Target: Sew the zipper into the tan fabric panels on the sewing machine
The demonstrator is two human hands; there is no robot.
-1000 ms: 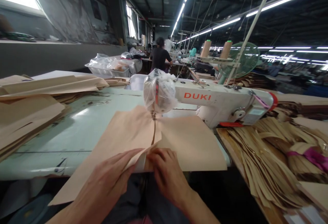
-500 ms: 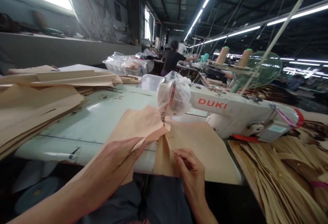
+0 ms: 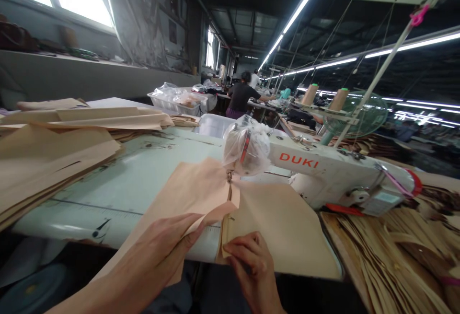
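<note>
A long workshop is lit by ceiling tubes [image 3: 302, 5], and the left of a pale green table [image 3: 151, 165] is taken up by a stack of tan pieces [image 3: 53, 156]. Under the plastic-wrapped head of the sewing machine [image 3: 323, 175], a left tan panel [image 3: 194, 187] and a right tan panel [image 3: 287, 232] are spread, their inner edges brought together at the presser foot [image 3: 229, 176]. The lifted inner edge of the left panel is pinched between thumb and fingers of the left hand [image 3: 176, 237]; the near end of the right panel's inner edge is held narrowly by the fingertips of the right hand [image 3: 249, 256]. The line between the panels is aimed lengthwise from the body toward the foot, to which the left fingertips appear nearer.
</note>
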